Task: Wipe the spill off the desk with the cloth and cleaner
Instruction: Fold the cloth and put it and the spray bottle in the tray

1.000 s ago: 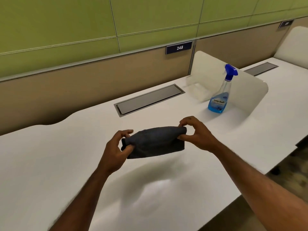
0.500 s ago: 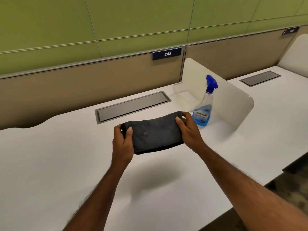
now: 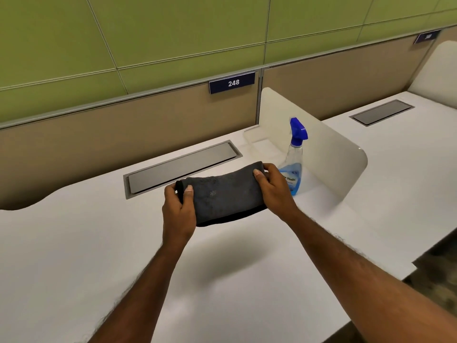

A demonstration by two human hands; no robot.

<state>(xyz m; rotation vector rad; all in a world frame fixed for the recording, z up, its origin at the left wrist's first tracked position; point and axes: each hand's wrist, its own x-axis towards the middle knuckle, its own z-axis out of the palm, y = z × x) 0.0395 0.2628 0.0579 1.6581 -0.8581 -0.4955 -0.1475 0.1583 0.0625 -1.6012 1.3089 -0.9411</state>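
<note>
Both hands hold a folded dark grey cloth (image 3: 225, 194) above the white worktop (image 3: 74, 256), its shadow lying on the surface below it. The left hand (image 3: 179, 209) clasps the cloth's left end, thumb pressed on top and fingers wrapped under; the right hand (image 3: 273, 188) pinches the right end the same way, thumb on the upper face. Just behind the right hand stands a clear spray bottle (image 3: 293, 154) with a blue trigger head and blue liquid in its lower part; its label is blue, but the writing on it is too blurred to read. The bottle sits beside a white rounded divider panel (image 3: 329, 149). A grey recessed cable hatch (image 3: 180, 167) lies in the worktop behind the cloth. On the beige back panel, a dark blue sign (image 3: 232, 82) reads "248" in white.
</note>
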